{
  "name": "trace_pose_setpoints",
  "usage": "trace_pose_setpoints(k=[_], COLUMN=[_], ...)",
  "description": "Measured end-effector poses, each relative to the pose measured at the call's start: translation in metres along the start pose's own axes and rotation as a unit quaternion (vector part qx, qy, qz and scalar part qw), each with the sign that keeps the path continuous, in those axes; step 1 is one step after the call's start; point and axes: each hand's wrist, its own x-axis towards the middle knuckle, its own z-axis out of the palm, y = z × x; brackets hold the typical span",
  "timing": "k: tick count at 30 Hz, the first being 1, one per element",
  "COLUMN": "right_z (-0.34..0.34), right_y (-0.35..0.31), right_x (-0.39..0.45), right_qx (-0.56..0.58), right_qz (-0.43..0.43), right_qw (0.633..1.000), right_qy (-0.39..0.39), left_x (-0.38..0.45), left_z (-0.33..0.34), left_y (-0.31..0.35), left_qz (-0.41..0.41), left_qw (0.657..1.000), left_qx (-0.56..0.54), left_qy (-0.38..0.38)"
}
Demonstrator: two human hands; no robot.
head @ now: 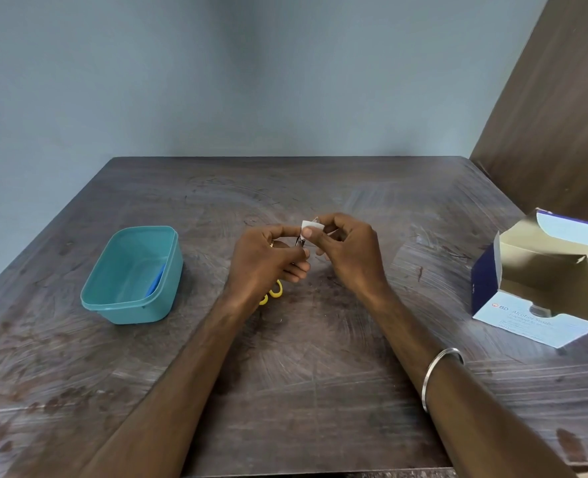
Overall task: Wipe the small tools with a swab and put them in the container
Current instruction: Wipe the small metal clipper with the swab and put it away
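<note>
1. I see a dark, scuffed wooden table (320, 374) against a grey-blue wall (216, 81).
2. Right of the teal container (113, 298), my left hand (265, 263) grips a small metal tool (300, 241).
3. My right hand (348, 250) pinches the white swab (308, 225) against it.
4. Yellow scissors handles (276, 290) show under the left hand; an open swab box (541, 288) stands far right.

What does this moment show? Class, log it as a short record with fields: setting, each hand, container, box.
setting: a person works at a dark wooden table
left hand: grips small scissors with yellow handles, which show below the hand
right hand: pinches a white swab against the metal tip of the scissors
container: teal, open, to the left, with a blue tool inside
box: alcohol swab box, flap open, to the right
wrist: metal bangle on the right arm
</note>
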Motion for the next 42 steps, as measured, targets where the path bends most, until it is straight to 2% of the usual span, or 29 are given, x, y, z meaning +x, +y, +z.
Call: trace_pose_setpoints(k=[27,33,39,42], right_z=[0.001,-0.002,-0.002,-0.002], right_y=[0.0,-0.003,-0.003,-0.001], right_x=[0.0,-0.001,-0.001,-0.001], right_qx=[0.028,0.045,0.05,0.042], right_qz=[0.028,0.033,0.048,0.054], right_qw=[0.999,0.998,0.998,0.998], right_qy=[-0.027,-0.008,0.009,0.008], left_x=[-0.002,-0.002,0.0,0.001], left_z=[-0.01,-0.013,-0.008,-0.005], left_y=[0.008,0.012,0.005,0.001], left_qz=[-0.017,-0.024,0.039,0.112], left_qw=[1.0,0.999,0.993,0.963], left_qx=[-0.01,-0.01,0.105,0.243], left_qy=[-0.02,-0.025,-0.022,0.002])
